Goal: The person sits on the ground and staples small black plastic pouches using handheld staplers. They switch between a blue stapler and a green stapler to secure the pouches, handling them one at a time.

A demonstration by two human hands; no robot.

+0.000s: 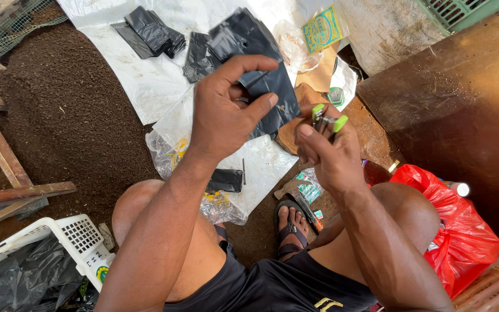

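Left hand (226,112) pinches a black plastic bag (272,92), hanging just left of the green-handled tool (326,118) clamped in the right hand (330,156) (more bags (151,32) lie farther off, on the white sheet (140,81)).

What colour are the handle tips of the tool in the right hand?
Bright green, on the tool in the right hand, seen in the head view.

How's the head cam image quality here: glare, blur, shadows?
Head view: daylight, sharp overall; left hand and black plastic bag crisp; right hand with green-handled tool slightly soft; white sheet bright, near blown out; red bag glossy with highlights; dark board in shade.
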